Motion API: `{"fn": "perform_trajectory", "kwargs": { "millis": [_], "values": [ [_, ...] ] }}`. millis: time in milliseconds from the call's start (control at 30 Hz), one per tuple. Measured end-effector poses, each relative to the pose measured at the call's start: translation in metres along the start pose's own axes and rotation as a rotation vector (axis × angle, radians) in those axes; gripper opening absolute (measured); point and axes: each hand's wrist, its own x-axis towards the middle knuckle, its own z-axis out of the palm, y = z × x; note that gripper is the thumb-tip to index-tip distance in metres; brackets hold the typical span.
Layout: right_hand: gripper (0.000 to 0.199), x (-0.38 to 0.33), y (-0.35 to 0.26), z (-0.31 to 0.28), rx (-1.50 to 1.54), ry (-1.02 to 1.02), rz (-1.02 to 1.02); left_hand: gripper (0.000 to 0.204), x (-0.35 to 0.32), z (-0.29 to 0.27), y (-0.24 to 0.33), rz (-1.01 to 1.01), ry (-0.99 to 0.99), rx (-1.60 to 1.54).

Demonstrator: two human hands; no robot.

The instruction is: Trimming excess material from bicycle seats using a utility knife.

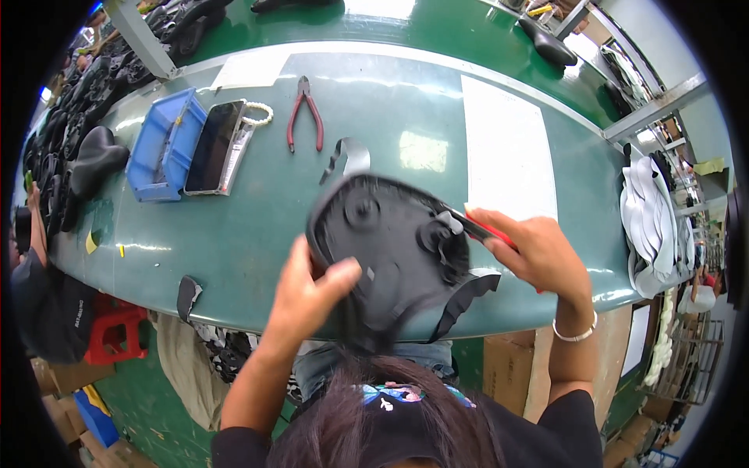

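Observation:
A black bicycle saddle (382,253) is turned with its hollow underside up, held over the near edge of the table. My left hand (308,292) grips its left rim, thumb pressing on the underside. In my right hand (538,249) is a red-handled hand tool (499,232); its dark tip reaches the saddle's right rim, beside a small grey scrap of material. Fingers hide part of the tool, so its exact kind cannot be made out. A loose black strip (460,308) hangs from the saddle's near right side.
Red-handled cutting pliers (304,117), a curled offcut (355,156), a phone (214,148) and a blue bin (165,148) lie on the green table (257,226). White paper (511,148) is at the right. Many saddles (97,160) are at left, beyond which another person (47,304) sits.

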Motion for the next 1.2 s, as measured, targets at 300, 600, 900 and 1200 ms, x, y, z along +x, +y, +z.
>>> {"fn": "perform_trajectory", "kwargs": {
  "millis": [300, 600, 900, 1200],
  "values": [
    [0.059, -0.046, -0.039, 0.101, 0.067, 0.224, 0.300, 0.058, 0.014, 0.023, 0.040, -0.009, 0.085, -0.180],
    [0.055, -0.094, -0.076, 0.102, 0.559, 0.235, 0.390, 0.097, -0.040, 0.072, 0.020, 0.359, 0.052, 0.242],
    [0.086, -0.002, -0.045, 0.076, 0.561, 0.559, 0.168, 0.067, -0.038, 0.034, 0.021, 0.150, 0.115, 0.086],
    [0.038, 0.021, 0.063, 0.045, 0.415, 1.055, 0.574, 0.071, 0.012, 0.000, 0.015, -0.250, -0.247, -0.280]
  ]
}}
